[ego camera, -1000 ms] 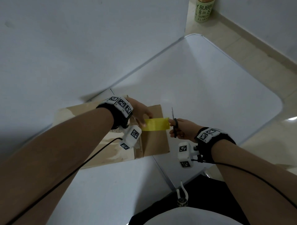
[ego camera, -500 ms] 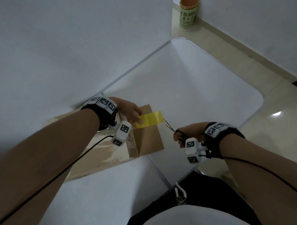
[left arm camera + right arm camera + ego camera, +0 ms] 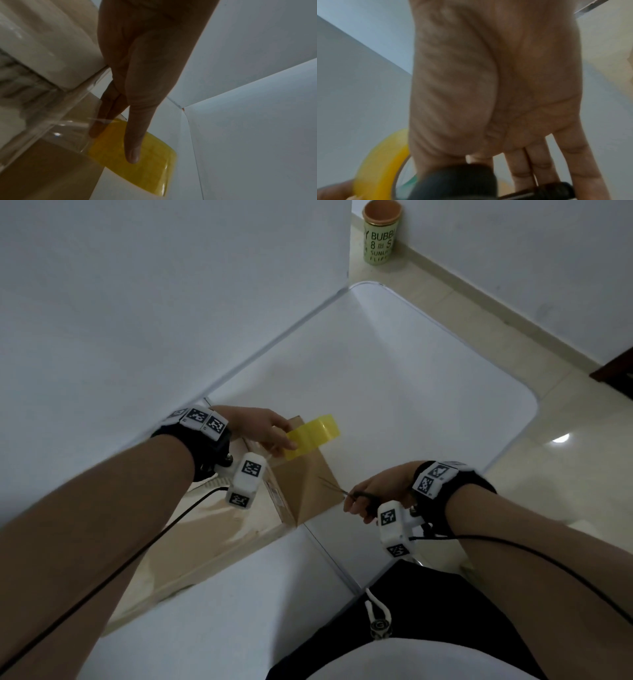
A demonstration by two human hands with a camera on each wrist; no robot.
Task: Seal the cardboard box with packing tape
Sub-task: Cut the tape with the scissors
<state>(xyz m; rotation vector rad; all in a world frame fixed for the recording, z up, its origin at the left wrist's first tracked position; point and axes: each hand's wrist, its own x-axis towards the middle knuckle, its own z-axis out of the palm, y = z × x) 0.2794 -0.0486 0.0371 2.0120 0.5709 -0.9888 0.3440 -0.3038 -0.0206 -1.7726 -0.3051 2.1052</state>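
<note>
A brown cardboard box (image 3: 308,491) lies on the white table (image 3: 411,405), with clear tape along its top (image 3: 51,135). My left hand (image 3: 286,440) holds a yellow tape roll (image 3: 313,434) above the box's far corner; its index finger (image 3: 133,148) lies along the roll (image 3: 145,173). My right hand (image 3: 358,503) grips black-handled scissors (image 3: 364,498) just off the box's right edge, blades pointing left at the box. In the right wrist view the black handles (image 3: 453,181) sit under the palm, and the roll (image 3: 380,162) shows at lower left.
A green cup with an orange rim (image 3: 378,234) stands on the tiled floor by the wall beyond the table. The table's rounded right edge (image 3: 527,419) drops to the floor. A white wall runs along the left, close behind the box.
The scissors were at the roll's right edge a second ago. My right hand has since drawn them back right and toward me, and my left hand has lifted the roll slightly away.
</note>
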